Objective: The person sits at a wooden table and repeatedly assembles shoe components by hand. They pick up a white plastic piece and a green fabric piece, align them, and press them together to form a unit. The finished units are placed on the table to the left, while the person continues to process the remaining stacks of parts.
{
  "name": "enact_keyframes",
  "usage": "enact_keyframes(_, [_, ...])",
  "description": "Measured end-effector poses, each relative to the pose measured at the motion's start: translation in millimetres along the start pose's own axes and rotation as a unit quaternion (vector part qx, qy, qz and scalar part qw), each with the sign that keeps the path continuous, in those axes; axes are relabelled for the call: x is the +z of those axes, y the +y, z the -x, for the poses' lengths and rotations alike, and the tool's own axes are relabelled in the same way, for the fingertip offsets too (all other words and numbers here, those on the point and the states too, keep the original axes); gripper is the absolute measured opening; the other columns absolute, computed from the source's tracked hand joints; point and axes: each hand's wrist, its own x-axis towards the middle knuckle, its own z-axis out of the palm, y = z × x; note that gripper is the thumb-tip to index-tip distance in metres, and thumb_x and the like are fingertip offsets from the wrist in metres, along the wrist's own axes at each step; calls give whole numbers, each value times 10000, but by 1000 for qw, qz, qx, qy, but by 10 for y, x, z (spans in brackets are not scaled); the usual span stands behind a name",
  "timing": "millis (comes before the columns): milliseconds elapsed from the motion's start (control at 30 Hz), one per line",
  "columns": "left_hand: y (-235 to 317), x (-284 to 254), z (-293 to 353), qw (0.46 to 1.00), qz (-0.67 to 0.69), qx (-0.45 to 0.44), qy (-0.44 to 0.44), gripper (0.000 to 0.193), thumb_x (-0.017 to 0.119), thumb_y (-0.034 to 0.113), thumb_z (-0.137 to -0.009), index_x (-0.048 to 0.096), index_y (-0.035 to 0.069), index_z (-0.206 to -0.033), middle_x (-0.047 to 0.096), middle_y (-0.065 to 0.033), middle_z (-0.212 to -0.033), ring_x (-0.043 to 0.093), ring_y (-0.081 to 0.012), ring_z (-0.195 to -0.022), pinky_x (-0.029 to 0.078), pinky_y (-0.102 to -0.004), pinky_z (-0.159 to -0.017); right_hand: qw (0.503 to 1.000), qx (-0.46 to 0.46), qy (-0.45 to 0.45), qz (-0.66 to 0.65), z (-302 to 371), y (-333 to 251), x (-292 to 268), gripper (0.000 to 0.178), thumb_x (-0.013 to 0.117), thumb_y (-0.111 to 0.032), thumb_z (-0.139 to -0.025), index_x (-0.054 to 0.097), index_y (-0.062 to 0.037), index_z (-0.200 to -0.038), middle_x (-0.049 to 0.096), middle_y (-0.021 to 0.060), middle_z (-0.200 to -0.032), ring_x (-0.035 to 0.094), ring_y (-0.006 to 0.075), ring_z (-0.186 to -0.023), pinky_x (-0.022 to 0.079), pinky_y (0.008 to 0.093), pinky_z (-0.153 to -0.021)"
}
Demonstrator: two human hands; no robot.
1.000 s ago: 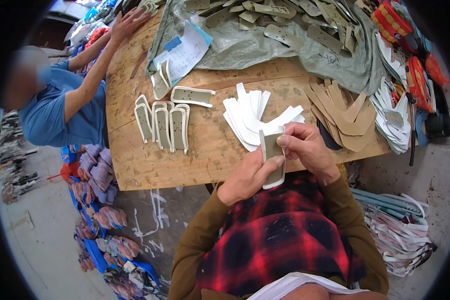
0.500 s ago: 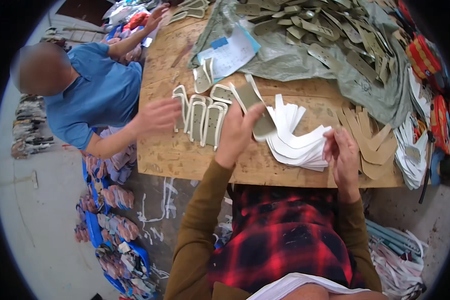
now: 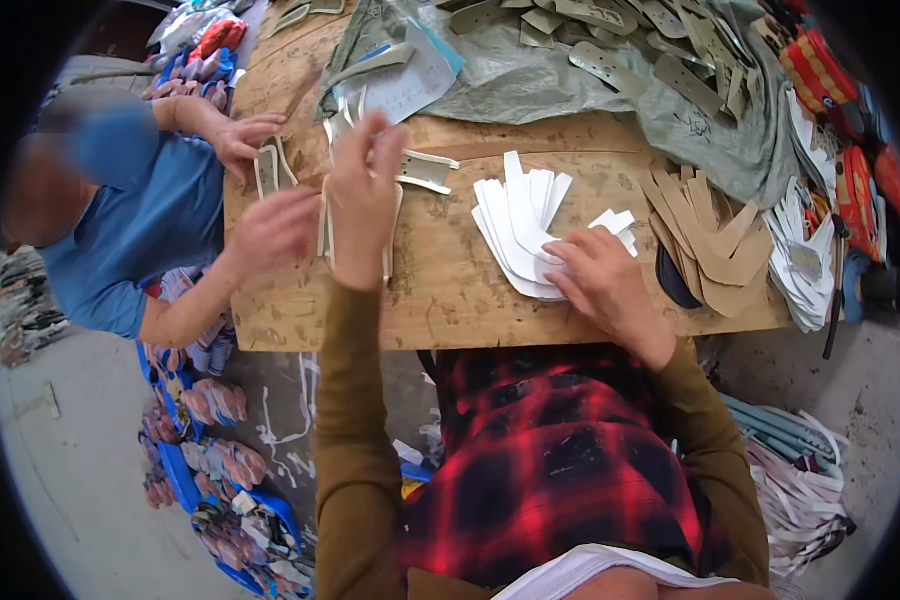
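Observation:
My right hand (image 3: pixel 610 290) rests on a fanned stack of white curved strips (image 3: pixel 515 225), its thumb and fingers closed at the edge of the top one. My left hand (image 3: pixel 363 205) is raised over the left part of the table, blurred, with fingers stretched out and nothing seen in them. Around it lie olive pieces with white edging (image 3: pixel 428 170), partly hidden by the hand. Another edged olive piece (image 3: pixel 375 63) appears over the papers (image 3: pixel 410 85) behind it.
A co-worker in a blue shirt (image 3: pixel 140 235) reaches over the table's left side, hands near edged pieces. Loose olive pieces (image 3: pixel 610 70) heap on a grey-green sheet (image 3: pixel 530 85) at the back. Tan curved pieces (image 3: pixel 730 250) lie right, beside more white strips (image 3: pixel 800 260).
My left hand has let go of the edged olive piece and moved left. My right hand has come down onto the white strips. The co-worker's far hand has come down to an edged piece.

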Motion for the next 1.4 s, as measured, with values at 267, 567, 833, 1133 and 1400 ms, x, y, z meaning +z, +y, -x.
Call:
enact_keyframes(267, [385, 502, 1396, 985, -32, 118, -125, 276, 740, 115, -791, 656, 25, -1037, 637, -117, -971, 601, -299, -886, 480, -401, -787, 999, -28, -13, 37, -66, 199, 160, 135, 678, -128, -774, 570, -52, -803, 564, 117, -863, 565, 314, -827, 459, 416, -721])
enact_keyframes(567, [461, 642, 1549, 985, -89, 114, -100, 300, 737, 141, -794, 633, 37, -1056, 617, -91, -1026, 574, -289, -963, 439, -394, -838, 999, -24, -11, 41, -60, 208, 91, 162, 696, -175, -803, 606, -47, -846, 555, 121, -863, 560, 323, -846, 449, 414, -731])
enact_keyframes(833, [506, 582, 1553, 985, -83, 103, -115, 341, 740, 205, -796, 633, 47, -1078, 616, -86, -1047, 567, -292, -996, 434, -393, -852, 998, 5, 17, -55, -118, 228, 3, 81, 668, -65, -796, 610, -29, -841, 558, 120, -820, 553, 324, -786, 439, 408, -684])
enact_keyframes(1133, [867, 455, 1220, 742, 553, -343, -161, 401, 532, 310, -1016, 573, -36, -1213, 669, -137, -1110, 656, -140, -906, 548, -285, -731, 984, -173, 51, -10, -166, -210, -525, 219, 711, -114, -780, 675, -92, -995, 658, 94, -1040, 625, 272, -984, 484, 388, -845])
enact_keyframes(1400, [807, 442, 1224, 633, 644, -377, -206, 363, 489, 292, -1029, 552, -1, -1234, 626, -146, -1204, 661, -188, -976, 620, -294, -716, 874, 152, 121, 446, -691, 2123, -1352, 343, 696, -270, -836, 617, -49, -1087, 552, 146, -1214, 513, 351, -1140, 439, 474, -910])
